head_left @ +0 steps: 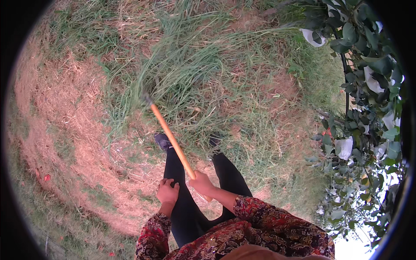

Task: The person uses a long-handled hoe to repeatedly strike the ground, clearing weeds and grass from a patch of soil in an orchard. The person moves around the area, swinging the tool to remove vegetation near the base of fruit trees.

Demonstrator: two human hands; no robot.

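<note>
My right hand [202, 183] is closed round the lower part of a sickle's [170, 135] straight, pale wooden handle. The handle slants up and to the left from my fist, and a short butt end sticks out below it. Its dark metal head lies among a clump of long green grass [184, 73]; the blade is mostly hidden there. On my left leg, near the knee, rests my left hand [167, 190], holding nothing, its fingers partly spread.
My dark shoes [162, 141] stand on grassy ground just short of the clump. Dry cut straw [73, 91] covers reddish soil to the left. Leafy branches [368, 56] with several white bags [344, 148] hang along the right side.
</note>
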